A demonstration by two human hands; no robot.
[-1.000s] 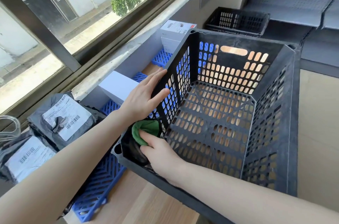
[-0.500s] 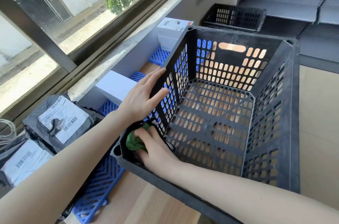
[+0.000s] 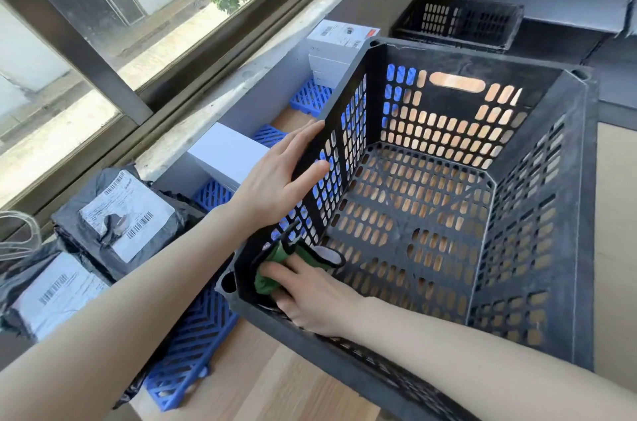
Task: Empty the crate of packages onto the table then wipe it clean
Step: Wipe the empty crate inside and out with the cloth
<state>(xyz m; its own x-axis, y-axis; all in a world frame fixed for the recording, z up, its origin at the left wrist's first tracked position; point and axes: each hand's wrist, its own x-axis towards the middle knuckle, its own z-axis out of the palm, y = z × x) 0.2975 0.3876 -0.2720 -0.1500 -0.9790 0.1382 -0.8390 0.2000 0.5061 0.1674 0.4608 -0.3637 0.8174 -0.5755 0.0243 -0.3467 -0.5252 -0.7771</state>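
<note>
**A:** What lies furthest left?

**B:** Two black-wrapped packages (image 3: 113, 213) with white labels, on blue grid mats (image 3: 186, 351) under the window. A white box (image 3: 227, 155) stands just past them.

**A:** And the crate?

**B:** The crate (image 3: 582, 213) sits on the wooden table (image 3: 275, 386), right of the packages. It is black plastic with slotted walls and floor, and a handle slot in the far wall. The rim looks dusty grey, and the wood shows through the holes.

**A:** The hands?

**B:** They are apart. The left hand (image 3: 275, 176) lies flat on the crate's left wall, fingers straight along the outside and thumb across the inner face. Below it, inside the near left corner, the right hand (image 3: 310, 293) grips a bunched green cloth (image 3: 272, 279) and presses it against the wall.

**A:** Anything changed?

**B:** The left hand stays where it was. A second ago the cloth sat just under that hand; now it is lower in the corner, and a black-and-white edge of it pokes out to the right.
</note>
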